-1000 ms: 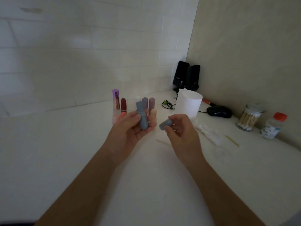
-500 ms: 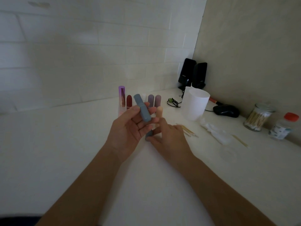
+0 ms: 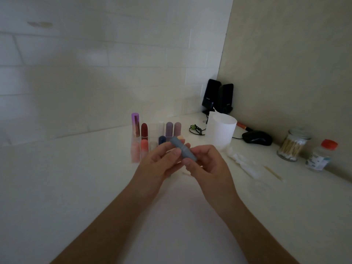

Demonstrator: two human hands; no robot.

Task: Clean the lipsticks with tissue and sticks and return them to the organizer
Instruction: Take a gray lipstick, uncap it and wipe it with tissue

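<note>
A grey-blue lipstick point(image 3: 182, 150), capped and tilted, is held between both hands above the white counter. My left hand point(image 3: 160, 164) grips its upper part with thumb and fingers. My right hand point(image 3: 207, 164) pinches its lower end. Just behind them stands the clear organizer point(image 3: 153, 130) with several lipsticks in it: a tall purple one point(image 3: 135, 124), a dark red one point(image 3: 144, 129), a coral one point(image 3: 144, 146), a navy one point(image 3: 162, 140) and two mauve ones point(image 3: 173, 129). Crumpled tissue point(image 3: 245, 165) and a wooden stick point(image 3: 274, 173) lie to the right.
A white cup point(image 3: 222, 131) stands right of the organizer. Further right are a black mouse point(image 3: 257, 138), a glass jar of cotton swabs point(image 3: 292, 146) and a small red-capped bottle point(image 3: 321, 156). Two black speakers point(image 3: 218, 97) fill the corner. A hair tie point(image 3: 196, 129) lies near the cup.
My right hand brought the separate cap up to the lipstick and now the tube is one closed piece held by both hands. The hands rose slightly and tilted the tube rightward.
</note>
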